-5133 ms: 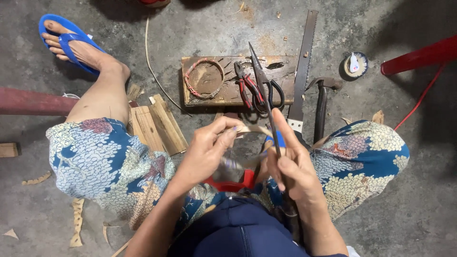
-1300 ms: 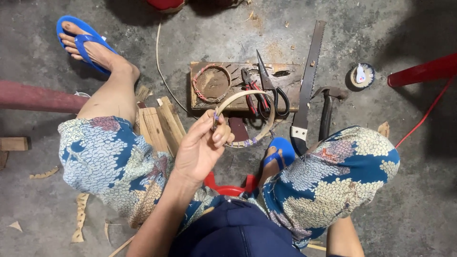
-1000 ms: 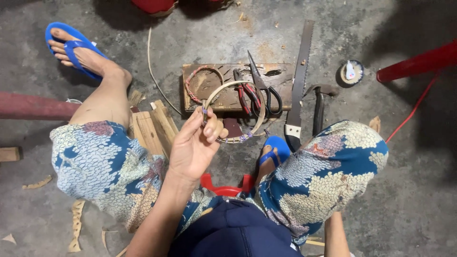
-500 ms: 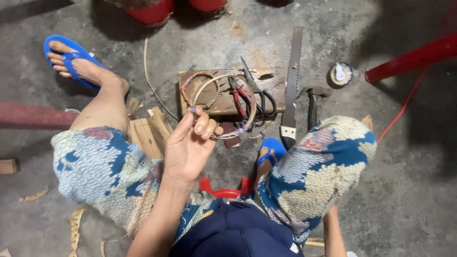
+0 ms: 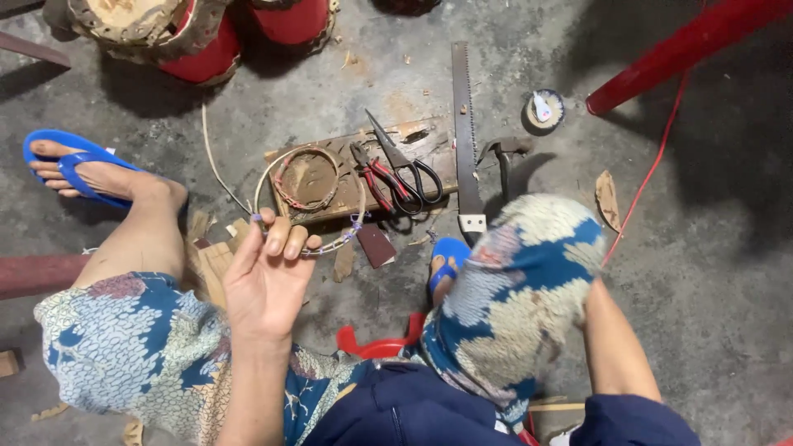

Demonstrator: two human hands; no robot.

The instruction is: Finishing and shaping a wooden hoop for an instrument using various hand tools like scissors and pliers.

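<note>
Here, left hand [image 5: 266, 285] fingers [image 5: 277, 239] clenched on rattan ring [image 5: 310, 198]; scissors [image 5: 401, 165], saw [image 5: 464, 132] beyond.

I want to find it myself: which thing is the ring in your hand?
Find the wooden board on the floor between the knees. Just before its near left edge, the left hand pinches a thin pale cane hoop. Unlike the smaller reddish coil lying on the board, it is larger and held up.
</note>
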